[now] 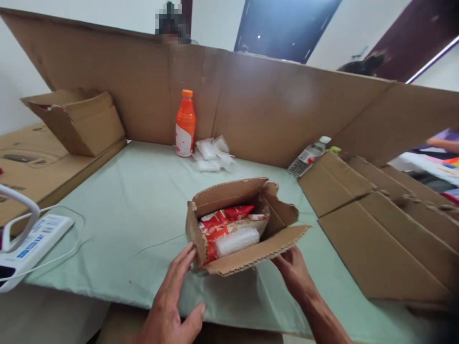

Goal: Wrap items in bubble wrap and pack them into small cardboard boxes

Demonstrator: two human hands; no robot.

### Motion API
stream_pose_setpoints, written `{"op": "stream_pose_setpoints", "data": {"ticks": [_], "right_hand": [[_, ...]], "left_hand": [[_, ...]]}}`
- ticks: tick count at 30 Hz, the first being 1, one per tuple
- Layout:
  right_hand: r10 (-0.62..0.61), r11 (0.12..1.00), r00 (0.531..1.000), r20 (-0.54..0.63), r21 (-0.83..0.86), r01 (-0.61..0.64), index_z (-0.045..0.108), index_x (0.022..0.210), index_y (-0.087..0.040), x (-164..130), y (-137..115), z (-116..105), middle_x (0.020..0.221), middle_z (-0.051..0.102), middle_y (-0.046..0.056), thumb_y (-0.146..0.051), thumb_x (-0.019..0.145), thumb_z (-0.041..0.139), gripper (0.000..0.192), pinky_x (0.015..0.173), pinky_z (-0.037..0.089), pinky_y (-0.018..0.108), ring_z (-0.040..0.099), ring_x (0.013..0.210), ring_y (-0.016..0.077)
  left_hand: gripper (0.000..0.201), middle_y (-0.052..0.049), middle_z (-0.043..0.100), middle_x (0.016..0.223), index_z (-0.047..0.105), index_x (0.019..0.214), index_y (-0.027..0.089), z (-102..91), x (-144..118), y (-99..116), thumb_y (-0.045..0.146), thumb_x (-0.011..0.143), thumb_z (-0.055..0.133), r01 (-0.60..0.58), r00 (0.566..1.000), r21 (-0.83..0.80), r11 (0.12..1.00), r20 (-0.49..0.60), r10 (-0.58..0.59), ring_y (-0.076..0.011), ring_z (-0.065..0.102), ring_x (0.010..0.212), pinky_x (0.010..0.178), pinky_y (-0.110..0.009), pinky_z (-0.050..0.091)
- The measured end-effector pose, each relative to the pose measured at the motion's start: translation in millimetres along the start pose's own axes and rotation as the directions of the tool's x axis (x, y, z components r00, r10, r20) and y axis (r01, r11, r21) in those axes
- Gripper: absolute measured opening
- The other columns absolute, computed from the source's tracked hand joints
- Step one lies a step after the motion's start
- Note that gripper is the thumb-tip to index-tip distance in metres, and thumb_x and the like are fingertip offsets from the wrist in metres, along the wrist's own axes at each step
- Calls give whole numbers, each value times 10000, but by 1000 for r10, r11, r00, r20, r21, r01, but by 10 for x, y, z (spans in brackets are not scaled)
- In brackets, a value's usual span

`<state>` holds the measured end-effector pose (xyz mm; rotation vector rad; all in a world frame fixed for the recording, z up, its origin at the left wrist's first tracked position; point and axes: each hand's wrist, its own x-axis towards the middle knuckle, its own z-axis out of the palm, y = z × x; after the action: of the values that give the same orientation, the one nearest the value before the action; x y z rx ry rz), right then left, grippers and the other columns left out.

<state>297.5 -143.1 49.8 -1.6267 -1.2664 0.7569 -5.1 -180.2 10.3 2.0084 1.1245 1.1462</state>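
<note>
An open cardboard box with its flaps raised stands near the front of the table. Inside lie a red snack packet and a clear wrapped bundle, which looks like bubble wrap or air cushions. My left hand is at the box's near left corner, fingertips against its side, fingers stretched and thumb spread away. At the right side, my right hand grips the box beneath the front flap, its fingertips partly hidden by the cardboard.
A bottle with orange contents and clear air pillows are at the back. A clear bottle leans beside cardboard boxes on the right. At left are a power strip with a cable and another open box. A tall cardboard partition closes the back.
</note>
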Motion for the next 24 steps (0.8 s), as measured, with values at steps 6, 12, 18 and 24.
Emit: {"op": "stream_pose_setpoints", "data": {"ticks": [6,12,18,24], "right_hand": [[-67,985,995,67,166,55,557,1234,-209,27,-140,246,1175,681,109,-626,781,723,638,761,589,352,695,883,244],[-18,998,992,-128,61,26,628,977,-211,-231,145,-36,935,713,94,-652,781,724,492,687,569,325,672,834,253],[-39,964,999,4,262,37,598,1225,-257,-147,113,179,1208,679,98,-577,778,776,578,795,586,353,687,931,251],[-11,960,996,86,279,-13,604,1233,-273,15,166,187,1310,649,102,-540,785,787,553,847,583,372,697,984,262]], "left_hand": [[778,-140,498,1486,280,1552,294,57,163,68,199,849,600,98,974,26,995,-210,-90,-330,572,1297,956,-484,591],[792,-111,504,1503,315,1537,292,142,110,195,138,806,579,-33,994,96,995,-102,43,-289,533,1352,1096,-450,506],[713,-91,553,1420,372,1490,317,8,69,-19,177,831,605,38,981,116,993,-191,-15,-284,562,1302,1090,-474,502],[1131,-146,229,1654,106,1602,306,-19,376,-429,342,717,809,160,979,-93,983,-115,-170,-404,295,1495,1199,-626,296]]}}
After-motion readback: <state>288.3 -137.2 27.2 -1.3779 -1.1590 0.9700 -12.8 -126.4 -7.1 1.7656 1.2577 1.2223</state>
